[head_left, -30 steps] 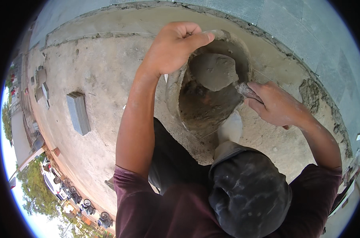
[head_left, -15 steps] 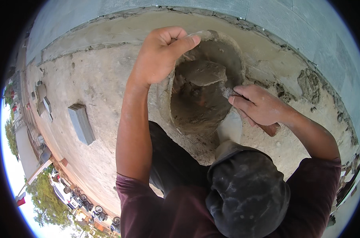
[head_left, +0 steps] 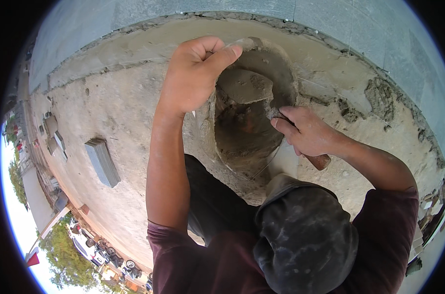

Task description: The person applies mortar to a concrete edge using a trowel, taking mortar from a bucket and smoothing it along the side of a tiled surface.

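Observation:
My left hand [head_left: 190, 73] is closed on the far left rim of a mortar-caked bucket [head_left: 288, 63], which leans toward me. Wet grey mortar [head_left: 242, 142] lies inside it, with a darker hollow in the middle. A trowel with a wooden handle [head_left: 318, 161] is in the grip of my right hand [head_left: 308, 132] at the bucket's right side. The trowel's blade reaches into the bucket and carries a mound of mortar [head_left: 244, 85]. My fingers partly cover the handle.
Beyond the bucket runs a strip of smooth mortar [head_left: 149, 41], bordered by grey paving slabs [head_left: 320, 22]. A stack of grey tiles [head_left: 102, 161] stands on the left. Mortar clumps [head_left: 379, 98] lie to the right, near a thin string [head_left: 325, 85]. A pale boot [head_left: 284, 159] stands against the bucket.
The trowel and my right hand have shifted slightly left, and the hollow in the mortar shows larger and darker. My left hand keeps its hold on the rim. The whole view has shifted a little.

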`<action>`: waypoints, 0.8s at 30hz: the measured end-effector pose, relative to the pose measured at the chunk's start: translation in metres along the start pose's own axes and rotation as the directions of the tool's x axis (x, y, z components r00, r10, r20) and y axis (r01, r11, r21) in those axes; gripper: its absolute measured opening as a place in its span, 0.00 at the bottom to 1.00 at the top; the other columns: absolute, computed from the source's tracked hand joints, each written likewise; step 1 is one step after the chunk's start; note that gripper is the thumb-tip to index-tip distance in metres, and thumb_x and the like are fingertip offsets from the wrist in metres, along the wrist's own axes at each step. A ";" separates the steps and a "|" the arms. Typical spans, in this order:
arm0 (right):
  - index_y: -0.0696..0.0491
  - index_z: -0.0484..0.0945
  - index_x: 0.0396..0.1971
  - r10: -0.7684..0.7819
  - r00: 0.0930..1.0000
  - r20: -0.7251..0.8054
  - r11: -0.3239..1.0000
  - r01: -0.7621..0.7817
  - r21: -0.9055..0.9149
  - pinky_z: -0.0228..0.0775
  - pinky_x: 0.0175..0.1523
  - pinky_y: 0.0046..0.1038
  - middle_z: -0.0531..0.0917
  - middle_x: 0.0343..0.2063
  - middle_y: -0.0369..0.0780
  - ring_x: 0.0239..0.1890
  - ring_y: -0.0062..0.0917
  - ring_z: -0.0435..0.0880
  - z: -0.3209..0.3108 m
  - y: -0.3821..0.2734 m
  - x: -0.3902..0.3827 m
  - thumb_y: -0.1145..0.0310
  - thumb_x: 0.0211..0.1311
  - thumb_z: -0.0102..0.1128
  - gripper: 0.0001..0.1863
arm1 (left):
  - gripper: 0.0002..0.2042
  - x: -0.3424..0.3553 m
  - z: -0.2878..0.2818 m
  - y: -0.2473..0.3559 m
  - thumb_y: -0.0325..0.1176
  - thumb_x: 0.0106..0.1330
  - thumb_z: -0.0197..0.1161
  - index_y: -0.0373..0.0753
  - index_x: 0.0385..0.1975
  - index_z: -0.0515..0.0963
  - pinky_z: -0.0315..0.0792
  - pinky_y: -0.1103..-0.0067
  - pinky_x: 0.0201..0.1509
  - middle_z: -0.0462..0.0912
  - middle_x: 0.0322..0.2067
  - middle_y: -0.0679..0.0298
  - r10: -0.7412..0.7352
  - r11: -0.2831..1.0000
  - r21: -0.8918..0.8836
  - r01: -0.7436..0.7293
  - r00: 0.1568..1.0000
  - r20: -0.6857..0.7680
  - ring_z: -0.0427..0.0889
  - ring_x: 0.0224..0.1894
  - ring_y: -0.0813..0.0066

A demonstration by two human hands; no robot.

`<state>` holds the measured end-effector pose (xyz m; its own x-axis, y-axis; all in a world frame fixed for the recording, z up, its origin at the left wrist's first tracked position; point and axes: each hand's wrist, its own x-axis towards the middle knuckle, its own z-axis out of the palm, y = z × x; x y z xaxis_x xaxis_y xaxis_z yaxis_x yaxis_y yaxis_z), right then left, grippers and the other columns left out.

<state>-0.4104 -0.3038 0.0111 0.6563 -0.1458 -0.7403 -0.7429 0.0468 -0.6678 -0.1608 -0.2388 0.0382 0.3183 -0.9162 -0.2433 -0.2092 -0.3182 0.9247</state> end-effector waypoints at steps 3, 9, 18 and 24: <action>0.64 0.70 0.32 0.055 0.993 0.109 0.998 -0.051 -0.042 0.76 0.25 0.37 0.76 0.18 0.46 0.18 0.31 0.85 0.001 0.009 -0.011 0.58 0.80 0.48 0.22 | 0.19 0.002 -0.006 -0.010 0.36 0.72 0.67 0.40 0.18 0.72 0.49 0.80 0.23 0.61 0.16 0.81 0.046 0.999 -0.007 -0.047 0.999 -0.021 0.54 0.21 0.91; 0.63 0.71 0.32 -0.007 1.000 0.024 1.000 0.007 0.021 0.75 0.24 0.35 0.75 0.18 0.43 0.17 0.30 0.84 -0.005 0.000 -0.009 0.57 0.80 0.47 0.22 | 0.20 -0.004 -0.007 -0.001 0.36 0.74 0.65 0.44 0.18 0.66 0.47 0.82 0.28 0.58 0.20 0.82 -0.024 1.000 0.011 0.024 1.000 -0.017 0.53 0.26 0.92; 0.61 0.71 0.33 0.198 0.967 0.161 0.922 -0.239 0.304 0.74 0.22 0.32 0.75 0.20 0.40 0.16 0.25 0.80 0.002 0.005 -0.015 0.58 0.79 0.49 0.20 | 0.22 -0.022 0.008 -0.014 0.34 0.73 0.66 0.41 0.16 0.66 0.49 0.82 0.22 0.59 0.16 0.80 -0.028 0.993 -0.120 -0.002 0.970 -0.241 0.55 0.22 0.91; 0.61 0.71 0.42 0.068 0.996 0.051 0.983 -0.076 0.169 0.74 0.21 0.29 0.75 0.20 0.38 0.17 0.23 0.80 -0.018 -0.002 -0.023 0.61 0.77 0.56 0.16 | 0.21 -0.031 0.008 -0.012 0.34 0.72 0.67 0.41 0.16 0.66 0.48 0.82 0.22 0.59 0.15 0.80 -0.007 0.997 -0.082 -0.008 0.984 -0.181 0.55 0.20 0.91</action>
<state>-0.4260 -0.3183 0.0310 0.6100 -0.0916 -0.7871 -0.7575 0.2242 -0.6131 -0.1756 -0.2085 0.0326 0.4815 -0.8550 -0.1926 -0.1352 -0.2895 0.9476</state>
